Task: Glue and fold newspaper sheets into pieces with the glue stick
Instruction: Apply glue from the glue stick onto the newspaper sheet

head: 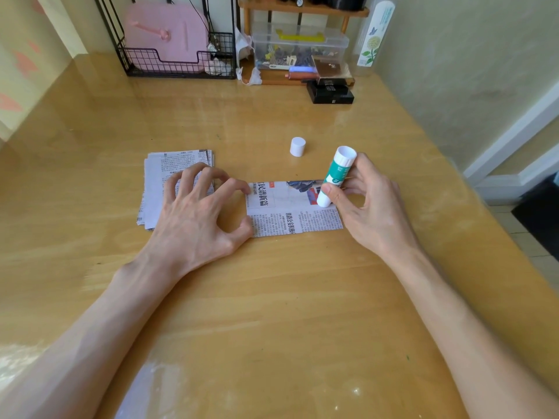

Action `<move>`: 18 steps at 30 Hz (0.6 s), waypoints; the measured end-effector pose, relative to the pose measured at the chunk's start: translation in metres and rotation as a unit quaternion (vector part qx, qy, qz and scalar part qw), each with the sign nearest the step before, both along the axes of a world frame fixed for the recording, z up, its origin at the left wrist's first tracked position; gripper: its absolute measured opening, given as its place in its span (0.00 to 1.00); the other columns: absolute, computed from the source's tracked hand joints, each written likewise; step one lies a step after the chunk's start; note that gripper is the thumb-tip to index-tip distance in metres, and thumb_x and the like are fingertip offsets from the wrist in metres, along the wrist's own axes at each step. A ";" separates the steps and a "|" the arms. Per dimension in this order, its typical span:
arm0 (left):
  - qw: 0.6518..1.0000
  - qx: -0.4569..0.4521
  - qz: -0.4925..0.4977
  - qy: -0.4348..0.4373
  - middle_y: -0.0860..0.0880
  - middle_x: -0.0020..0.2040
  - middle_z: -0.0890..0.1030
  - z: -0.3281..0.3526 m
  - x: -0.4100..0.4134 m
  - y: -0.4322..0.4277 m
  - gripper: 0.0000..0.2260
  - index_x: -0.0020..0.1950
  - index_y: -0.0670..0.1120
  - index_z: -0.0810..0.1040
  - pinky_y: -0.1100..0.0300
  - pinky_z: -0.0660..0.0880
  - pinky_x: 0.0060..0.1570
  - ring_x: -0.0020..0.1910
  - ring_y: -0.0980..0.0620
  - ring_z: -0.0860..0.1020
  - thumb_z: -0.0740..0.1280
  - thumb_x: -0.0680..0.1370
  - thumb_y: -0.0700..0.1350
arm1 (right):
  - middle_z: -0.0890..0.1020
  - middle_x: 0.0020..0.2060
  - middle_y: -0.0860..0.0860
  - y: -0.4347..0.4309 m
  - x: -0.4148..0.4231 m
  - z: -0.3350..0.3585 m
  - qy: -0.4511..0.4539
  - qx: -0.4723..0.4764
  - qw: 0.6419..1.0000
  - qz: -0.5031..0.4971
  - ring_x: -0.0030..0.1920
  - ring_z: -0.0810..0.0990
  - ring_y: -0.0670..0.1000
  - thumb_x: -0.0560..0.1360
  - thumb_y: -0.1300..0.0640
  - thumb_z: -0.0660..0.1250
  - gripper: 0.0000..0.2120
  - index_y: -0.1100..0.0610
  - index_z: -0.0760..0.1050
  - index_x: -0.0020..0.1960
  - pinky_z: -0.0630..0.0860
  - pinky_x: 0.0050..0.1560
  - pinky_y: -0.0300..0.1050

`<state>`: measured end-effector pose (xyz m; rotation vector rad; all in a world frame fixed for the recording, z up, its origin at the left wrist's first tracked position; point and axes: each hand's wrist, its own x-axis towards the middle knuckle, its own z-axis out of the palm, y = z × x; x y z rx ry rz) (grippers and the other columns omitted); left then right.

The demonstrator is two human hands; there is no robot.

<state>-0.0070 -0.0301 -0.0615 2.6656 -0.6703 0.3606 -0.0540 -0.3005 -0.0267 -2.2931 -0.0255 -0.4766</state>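
A newspaper sheet (290, 213) lies flat in the middle of the wooden table (272, 297). My left hand (199, 213) has its fingers arched, with the fingertips pressing on the sheet's left edge. My right hand (369, 207) grips a green-and-white glue stick (335, 176), held tilted over the sheet's right end. The stick's white cap (297, 146) stands on the table just behind the sheet. A stack of newspaper sheets (169, 176) lies to the left, partly under my left hand.
At the table's back stand a black wire rack with a pink case (169, 40), a clear plastic box of small items (299, 46), a black box (329, 92) and a tall white bottle (375, 34). A wall runs along the right side.
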 end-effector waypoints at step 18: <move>1.000 -0.001 -0.002 0.004 0.54 0.63 0.74 0.000 0.001 0.000 0.21 0.64 0.60 0.77 0.45 0.58 0.74 0.74 0.44 0.66 0.62 0.73 0.63 | 0.85 0.47 0.41 -0.012 -0.005 -0.003 -0.038 -0.003 0.998 -0.049 0.48 0.85 0.42 0.80 0.56 0.73 0.10 0.59 0.74 0.55 0.82 0.54 0.50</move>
